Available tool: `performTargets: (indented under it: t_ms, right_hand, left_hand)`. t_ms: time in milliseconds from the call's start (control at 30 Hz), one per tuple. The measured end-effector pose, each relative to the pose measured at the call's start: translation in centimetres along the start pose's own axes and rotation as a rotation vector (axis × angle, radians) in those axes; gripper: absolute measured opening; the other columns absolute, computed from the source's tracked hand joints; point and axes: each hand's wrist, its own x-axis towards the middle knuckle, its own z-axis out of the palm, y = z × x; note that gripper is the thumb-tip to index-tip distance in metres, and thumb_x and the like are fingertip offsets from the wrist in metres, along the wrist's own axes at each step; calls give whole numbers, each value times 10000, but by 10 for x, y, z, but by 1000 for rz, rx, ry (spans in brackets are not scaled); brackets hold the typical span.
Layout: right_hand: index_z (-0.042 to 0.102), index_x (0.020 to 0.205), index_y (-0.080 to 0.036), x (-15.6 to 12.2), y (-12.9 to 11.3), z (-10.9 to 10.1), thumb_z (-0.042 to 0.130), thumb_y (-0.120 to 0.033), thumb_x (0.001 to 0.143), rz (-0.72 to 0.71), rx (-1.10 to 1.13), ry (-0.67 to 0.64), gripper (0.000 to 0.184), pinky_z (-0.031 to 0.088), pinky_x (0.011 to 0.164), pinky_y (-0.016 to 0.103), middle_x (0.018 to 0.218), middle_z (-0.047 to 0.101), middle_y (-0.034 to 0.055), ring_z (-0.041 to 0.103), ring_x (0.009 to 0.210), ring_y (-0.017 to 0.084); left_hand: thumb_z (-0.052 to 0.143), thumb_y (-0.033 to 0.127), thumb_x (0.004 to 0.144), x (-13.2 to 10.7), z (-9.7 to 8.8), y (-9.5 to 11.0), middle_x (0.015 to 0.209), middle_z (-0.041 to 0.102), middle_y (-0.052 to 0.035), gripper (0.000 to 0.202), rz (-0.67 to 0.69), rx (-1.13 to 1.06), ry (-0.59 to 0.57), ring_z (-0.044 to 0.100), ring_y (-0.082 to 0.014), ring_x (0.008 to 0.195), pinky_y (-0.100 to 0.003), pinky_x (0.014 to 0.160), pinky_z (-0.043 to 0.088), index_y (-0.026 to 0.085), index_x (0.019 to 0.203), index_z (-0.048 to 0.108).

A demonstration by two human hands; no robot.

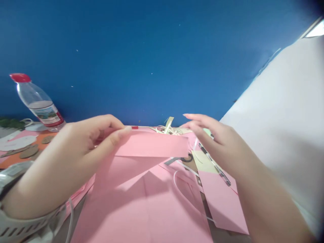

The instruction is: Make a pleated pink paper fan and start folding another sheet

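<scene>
My left hand (101,138) pinches the upper left corner of a pink paper strip (154,144) between thumb and fingers, holding it raised. My right hand (212,135) is just past the strip's right end, its fingers stretched out and apart, with nothing visible in them. Under the strip lies a large pink sheet (146,209) with a crease down its middle, and shadows fall across it. Partly covered by the strip, scissors (187,157) show a dark handle and a grey blade. A pen (215,165) lies below my right hand on pink and pale yellow paper (222,202).
Thin paper scraps (169,128) are heaped at the back against a blue wall (152,67). A red-capped plastic bottle (42,104) stands at the left, near brown cardboard pieces (29,151) and orange paper (43,145). A white surface (283,111) rises on the right.
</scene>
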Motion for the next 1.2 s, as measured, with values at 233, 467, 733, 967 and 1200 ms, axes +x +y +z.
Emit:
performTargets:
  t_ms: [233,467,733,967,1200]
  right_hand:
    - [596,1006,-294,-19,-42,18,374,-257,984,-189,34,-204,226,402,793,332,1007,663,-11,572,962,192]
    - [462,709,-219,-25,-45,24,399,-105,916,-234,-39,-228,244,384,836,377,781,598,5,547,936,215]
    - [501,783,-229,-23,-45,20,385,-56,888,-206,-128,-192,233,365,762,372,804,603,4,520,835,212]
    - [550,856,-252,-21,-36,11,383,-108,919,-196,-129,-128,230,372,799,370,874,626,8,539,901,224]
    - [577,911,-263,-20,-33,6,376,-73,894,-218,-160,-51,277,377,754,344,899,636,-2,560,891,208]
  left_hand:
    - [492,350,912,0,13,-4,940,696,14,191,271,170,60,633,-169,795,-241,685,499,257,1019,620]
    - [469,112,905,-4,31,-3,909,697,42,194,658,261,0,617,-121,886,-430,1187,121,222,927,627]
    - [466,99,894,1,27,-12,932,712,5,191,675,290,1,624,-145,890,-341,1055,359,184,912,636]
    - [447,179,921,5,19,-15,975,715,5,201,616,304,16,637,-188,958,-357,985,420,212,957,642]
    - [454,246,923,9,10,-20,1012,690,-2,183,469,400,50,625,-198,915,-317,804,438,231,988,625]
